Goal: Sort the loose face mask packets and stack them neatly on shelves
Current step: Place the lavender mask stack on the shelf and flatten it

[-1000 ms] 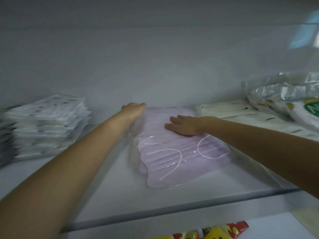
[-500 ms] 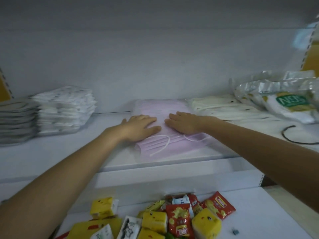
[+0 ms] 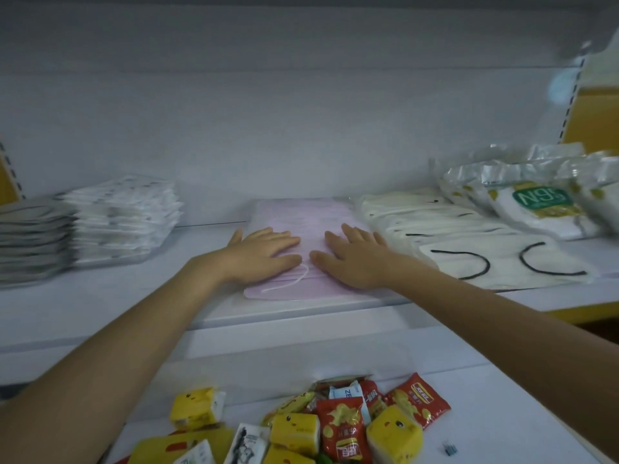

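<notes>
1. The pink masks lay on the shelf, near its front edge.
2. The left hand and right hand pressed flat on them, fingers straight, gripping nothing, likely to flatten the pile.

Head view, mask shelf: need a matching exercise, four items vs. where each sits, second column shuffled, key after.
1. pink mask packet
2. N95 packets
3. white packet stack
4. snack packets

A. flat under left hand and right hand
B. on the lower shelf
C. upper shelf, left of the hands
D. upper shelf, far right

Pairs: 1-A, 2-D, 3-C, 4-B
</notes>
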A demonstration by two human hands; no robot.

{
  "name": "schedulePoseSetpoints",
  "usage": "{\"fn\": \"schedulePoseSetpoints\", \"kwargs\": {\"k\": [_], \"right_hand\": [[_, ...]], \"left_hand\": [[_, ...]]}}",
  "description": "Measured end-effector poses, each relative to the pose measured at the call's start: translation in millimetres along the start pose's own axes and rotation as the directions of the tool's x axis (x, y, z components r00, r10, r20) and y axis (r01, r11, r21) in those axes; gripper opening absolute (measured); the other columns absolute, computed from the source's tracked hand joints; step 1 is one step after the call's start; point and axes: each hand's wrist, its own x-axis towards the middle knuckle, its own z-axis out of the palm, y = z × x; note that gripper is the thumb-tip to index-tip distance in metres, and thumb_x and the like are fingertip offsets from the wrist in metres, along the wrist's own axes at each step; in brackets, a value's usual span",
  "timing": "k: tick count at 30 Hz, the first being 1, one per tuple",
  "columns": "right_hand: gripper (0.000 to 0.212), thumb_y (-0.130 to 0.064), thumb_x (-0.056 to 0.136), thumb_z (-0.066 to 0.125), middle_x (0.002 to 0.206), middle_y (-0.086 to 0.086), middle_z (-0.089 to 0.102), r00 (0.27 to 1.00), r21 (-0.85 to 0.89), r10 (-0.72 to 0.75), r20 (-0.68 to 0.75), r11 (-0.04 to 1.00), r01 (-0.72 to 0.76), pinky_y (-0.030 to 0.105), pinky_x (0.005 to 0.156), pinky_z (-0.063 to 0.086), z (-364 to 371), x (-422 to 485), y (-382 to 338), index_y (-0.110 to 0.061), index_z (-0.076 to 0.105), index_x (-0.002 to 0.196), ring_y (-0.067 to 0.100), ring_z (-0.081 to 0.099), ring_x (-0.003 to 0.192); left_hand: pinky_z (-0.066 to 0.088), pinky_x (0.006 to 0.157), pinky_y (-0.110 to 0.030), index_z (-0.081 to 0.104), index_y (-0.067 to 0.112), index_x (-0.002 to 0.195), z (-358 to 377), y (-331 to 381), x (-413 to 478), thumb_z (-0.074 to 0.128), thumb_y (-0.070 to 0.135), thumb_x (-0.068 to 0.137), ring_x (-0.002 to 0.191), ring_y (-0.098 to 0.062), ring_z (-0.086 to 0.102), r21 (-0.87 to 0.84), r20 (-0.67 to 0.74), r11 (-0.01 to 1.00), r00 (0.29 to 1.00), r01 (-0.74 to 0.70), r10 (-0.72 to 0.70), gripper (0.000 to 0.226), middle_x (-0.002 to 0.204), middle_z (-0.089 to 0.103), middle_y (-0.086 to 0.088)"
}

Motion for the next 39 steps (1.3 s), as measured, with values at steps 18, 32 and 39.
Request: {"fn": "schedulePoseSetpoints", "kwargs": {"k": [18,32,39], "right_hand": [[0.065,-0.054,0.097,0.014,0.158,0.008,-0.005,0.976,-0.031,-0.052,0.212,0.998,0.060,0.044,0.118,0.001,-6,1,6,-0.020,0.004,0.151,0.027,-0.004,0.145],[0.053,-0.037,0.102,0.018,0.157,0.014,0.001,0.994,0.149,0.012,0.107,0.988,-0.028,0.042,0.117,0.006,-22,105,29,-0.014,0.013,0.149,0.030,0.004,0.145],[0.056,-0.040,0.101,0.020,0.157,0.012,0.005,0.970,0.042,-0.014,0.243,0.999,0.004,0.046,0.117,0.005,-4,116,33,-0.011,0.015,0.149,0.031,0.005,0.144]], "left_hand": [[-0.005,0.117,-0.039,0.004,0.033,0.151,4,5,-5,0.013,0.061,0.094,0.146,-0.007,-0.005,0.023,0.078,1.000,0.997,-0.007,0.005,0.064,0.158,-0.005,0.013],[0.005,0.119,-0.036,0.011,0.008,0.151,-10,-27,76,0.017,0.034,0.104,0.147,-0.018,0.004,-0.054,0.040,0.996,0.997,0.065,-0.063,0.054,0.159,0.003,-0.006],[-0.001,0.117,-0.026,0.010,0.011,0.151,-1,-25,93,0.013,0.035,0.104,0.147,-0.018,0.001,-0.012,0.171,0.998,0.984,0.059,-0.056,0.053,0.159,0.003,-0.005]]}}
